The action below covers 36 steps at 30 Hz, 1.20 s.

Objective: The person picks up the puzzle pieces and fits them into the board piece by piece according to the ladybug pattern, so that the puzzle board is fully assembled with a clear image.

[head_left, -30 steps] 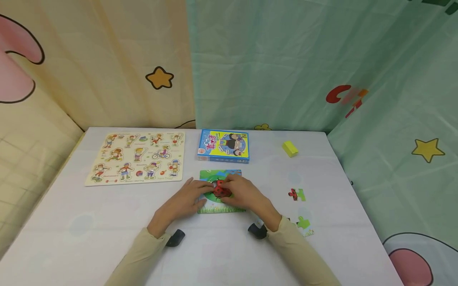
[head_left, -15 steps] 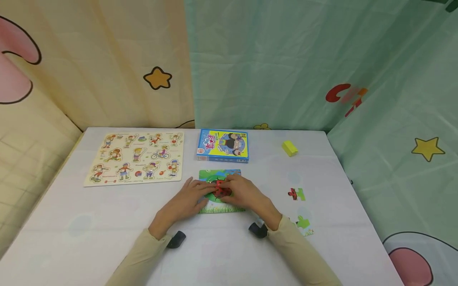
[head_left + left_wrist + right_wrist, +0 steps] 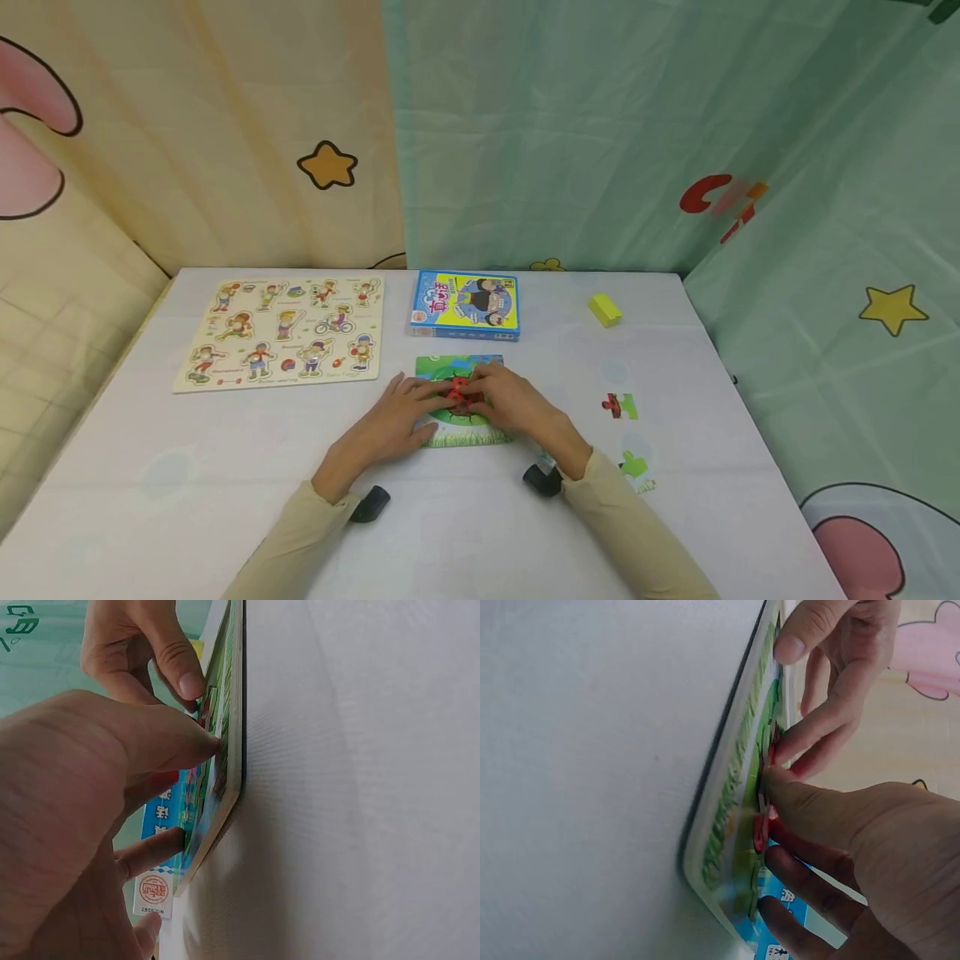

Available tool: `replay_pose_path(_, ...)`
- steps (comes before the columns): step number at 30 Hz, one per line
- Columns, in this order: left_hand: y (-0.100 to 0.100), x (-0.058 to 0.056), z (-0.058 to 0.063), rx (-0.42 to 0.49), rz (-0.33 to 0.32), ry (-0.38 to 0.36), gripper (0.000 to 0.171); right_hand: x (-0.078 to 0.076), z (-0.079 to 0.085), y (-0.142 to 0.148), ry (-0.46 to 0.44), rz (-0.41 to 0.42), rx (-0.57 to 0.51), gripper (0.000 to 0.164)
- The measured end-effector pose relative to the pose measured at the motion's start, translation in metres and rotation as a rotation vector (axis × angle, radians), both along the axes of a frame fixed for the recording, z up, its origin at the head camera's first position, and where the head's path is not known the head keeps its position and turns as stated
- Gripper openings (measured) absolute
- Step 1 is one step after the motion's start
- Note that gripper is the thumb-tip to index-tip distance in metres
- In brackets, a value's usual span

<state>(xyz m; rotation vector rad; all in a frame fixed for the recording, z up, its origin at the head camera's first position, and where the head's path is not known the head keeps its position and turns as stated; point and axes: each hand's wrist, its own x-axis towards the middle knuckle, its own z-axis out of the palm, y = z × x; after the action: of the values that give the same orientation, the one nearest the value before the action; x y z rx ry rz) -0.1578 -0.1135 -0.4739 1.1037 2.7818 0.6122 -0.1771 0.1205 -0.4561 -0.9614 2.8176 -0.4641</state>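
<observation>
On the table lies a small jigsaw board (image 3: 468,437) with a green grass border and a red-and-black ladybug picture. My left hand (image 3: 396,417) rests its extended fingers on the ladybug, its thumb at the board's lower left edge. From the other side my right hand (image 3: 519,408) pinches a red puzzle piece (image 3: 760,831) between thumb and fingers, low over the board. The piece appears slightly raised in the right wrist view. Fingers of both hands meet near the middle of the picture and partly hide it.
Loose puzzle pieces, a red-and-green one (image 3: 619,406) and a green one (image 3: 634,465), lie to the right. Behind the board is a blue-and-yellow box (image 3: 465,305). A yellow block (image 3: 605,310) stands back right, and a wooden figure puzzle (image 3: 281,329) lies back left.
The fingers shift slightly over the ladybug, and the red parts sit closer together. The head view drifts a little; both hands otherwise keep their places on the board.
</observation>
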Motion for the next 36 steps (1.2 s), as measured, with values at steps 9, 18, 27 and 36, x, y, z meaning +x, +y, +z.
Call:
replay_pose_path(9, 0.0, 0.003, 0.003, 0.03, 0.013, -0.047, 0.042, -0.003, 0.0, 0.001, -0.016, 0.013, -0.003, 0.035)
replay_pose_path(18, -0.001, 0.004, 0.007, 0.018, 0.034, -0.088, 0.062, 0.002, 0.01, 0.039, -0.012, 0.012, -0.169, 0.03)
replay_pose_path(27, -0.002, 0.003, 0.002, 0.007, 0.024, -0.104, 0.073, 0.02, 0.027, 0.093, -0.047, -0.095, -0.256, 0.037)
replay_pose_path(36, -0.001, 0.003, 0.001, 0.008, 0.016, -0.104, 0.07, 0.03, 0.019, 0.144, -0.036, -0.198, -0.253, 0.04)
